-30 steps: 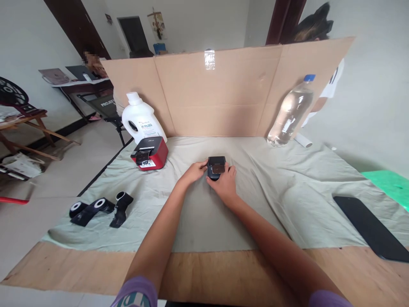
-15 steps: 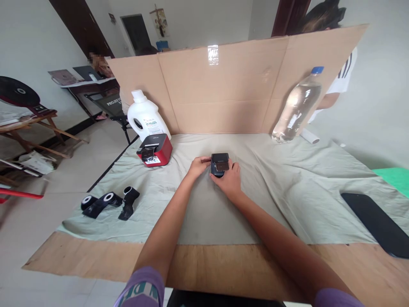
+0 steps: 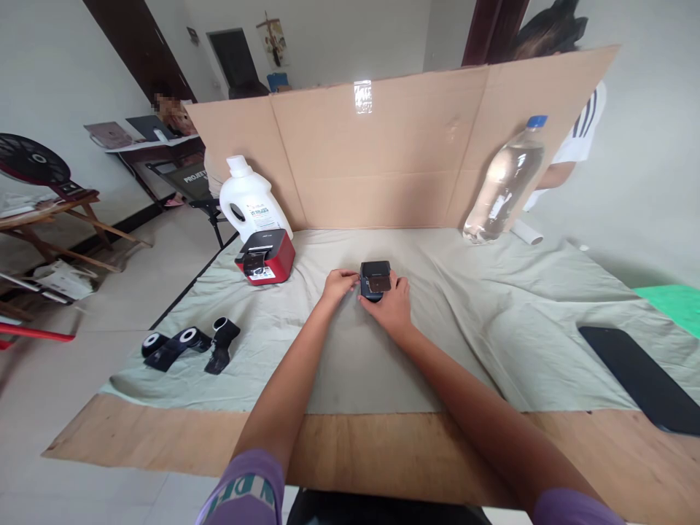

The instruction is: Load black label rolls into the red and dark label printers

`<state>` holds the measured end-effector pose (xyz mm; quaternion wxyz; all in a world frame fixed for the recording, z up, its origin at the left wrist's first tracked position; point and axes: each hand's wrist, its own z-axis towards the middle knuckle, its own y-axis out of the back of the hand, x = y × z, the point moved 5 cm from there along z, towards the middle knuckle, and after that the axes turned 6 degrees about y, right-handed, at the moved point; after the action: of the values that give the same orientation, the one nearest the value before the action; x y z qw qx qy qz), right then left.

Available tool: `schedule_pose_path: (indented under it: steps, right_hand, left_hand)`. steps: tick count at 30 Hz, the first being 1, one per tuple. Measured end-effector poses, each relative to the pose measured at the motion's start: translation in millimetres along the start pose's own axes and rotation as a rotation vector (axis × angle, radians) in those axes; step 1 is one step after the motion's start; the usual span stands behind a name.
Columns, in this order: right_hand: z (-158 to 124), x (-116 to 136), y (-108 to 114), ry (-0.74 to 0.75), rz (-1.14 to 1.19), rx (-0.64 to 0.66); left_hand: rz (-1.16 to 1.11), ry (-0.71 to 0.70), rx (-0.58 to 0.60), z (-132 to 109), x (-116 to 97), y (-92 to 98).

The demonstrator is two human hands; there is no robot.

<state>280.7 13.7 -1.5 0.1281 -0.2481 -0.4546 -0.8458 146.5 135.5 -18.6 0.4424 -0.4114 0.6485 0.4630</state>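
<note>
A small black label printer [image 3: 375,272] sits on the cloth in front of me, with a dark brown strip [image 3: 378,284] hanging over its front. My right hand [image 3: 394,302] grips it from the right, thumb at the front lower edge and fingers around the far side. At its left edge is my left hand [image 3: 339,284], thumb and fingers pinched together; what they hold, if anything, is too small to make out. To the left stands a red and black label printer [image 3: 280,259] with a dark strip out of its front.
Several black label rolls [image 3: 189,340] lie at the left. A white jug [image 3: 254,197] stands behind the red printer; a clear bottle [image 3: 506,186] leans against the cardboard panel [image 3: 377,153]. A black phone [image 3: 637,372] is at right. A person [image 3: 582,138] is behind the panel.
My left fingers have shifted slightly, and the brown piece seen by their tips earlier no longer shows. My right hand keeps its grip on the black printer. The view has moved a little.
</note>
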Motion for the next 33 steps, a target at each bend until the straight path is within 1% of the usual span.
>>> schedule_pose_path:
  steps: [4, 10, 14, 20, 27, 30, 33]
  right_hand:
    - [-1.0, 0.9, -1.5, -0.006, -0.045, -0.006]
    - [-0.4, 1.5, -9.1, 0.068, -0.075, 0.019]
    - [-0.5, 1.2, -5.2, 0.041, -0.055, 0.007]
    - [-3.5, 7.2, 3.2, 0.017, -0.069, -0.001]
    - [-7.5, 7.4, 5.2, 0.025, -0.067, 0.016]
    - [-8.3, 5.9, 4.4, 0.027, -0.061, 0.031]
    - [-8.6, 3.8, 2.4, 0.039, -0.041, 0.017]
  left_hand:
    - [0.029, -0.003, -0.009, 2.5, 2.2, 0.3]
    - [0.026, -0.005, -0.004, -1.2, -0.9, -0.8]
    - [0.017, -0.011, -0.003, -6.7, -5.6, -0.1]
    - [0.03, 0.016, 0.013, -14.3, -12.2, 2.6]
    - [0.089, 0.065, 0.054, -23.8, -19.4, 5.6]
    - [0.106, 0.099, 0.075, -23.6, -18.0, 5.7]
    - [0.107, 0.15, 0.103, -21.8, -14.1, 5.1]
